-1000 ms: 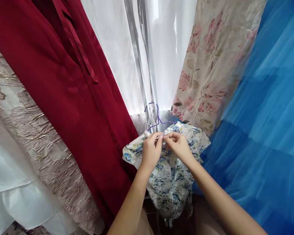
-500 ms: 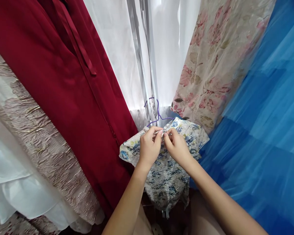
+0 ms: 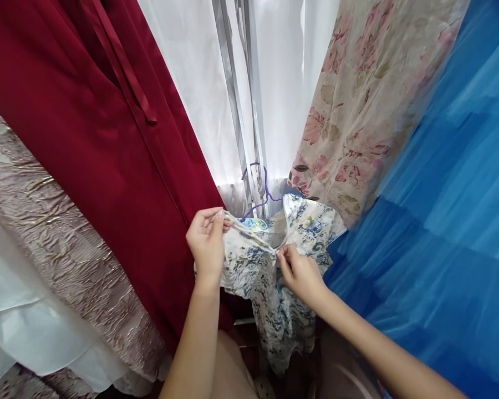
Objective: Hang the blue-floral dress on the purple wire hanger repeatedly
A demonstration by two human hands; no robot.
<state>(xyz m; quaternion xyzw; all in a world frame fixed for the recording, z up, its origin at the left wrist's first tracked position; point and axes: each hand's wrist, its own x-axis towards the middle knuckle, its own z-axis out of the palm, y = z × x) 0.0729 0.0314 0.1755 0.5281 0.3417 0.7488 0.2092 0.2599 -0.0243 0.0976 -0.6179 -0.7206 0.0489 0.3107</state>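
A short-sleeved blouse (image 3: 274,299), white with blue and yellow flowers, hangs from a purple hanger (image 3: 266,185) in front of me. My left hand (image 3: 208,238) is closed on the edge of its neckline at the left and pulls the cloth out to that side. At the middle of the neckline, my right hand (image 3: 300,271) pinches the front edge between thumb and fingers. Between the two hands the neckline edge runs taut and slanting. The right shoulder of the blouse stays up on the hanger; the hanger's left arm shows above the cloth.
Metal poles (image 3: 249,111) rise behind the hanger before a white curtain (image 3: 191,83). A dark red garment (image 3: 120,183) and a brocade one (image 3: 66,244) hang at the left. On the right hang a pink-flowered cloth (image 3: 345,111) and a blue tulle garment (image 3: 432,233).
My left hand has moved left, drawing the neckline edge with it, and my right hand has dropped slightly. Both hands were together at the neckline before. The neck opening is wider now.
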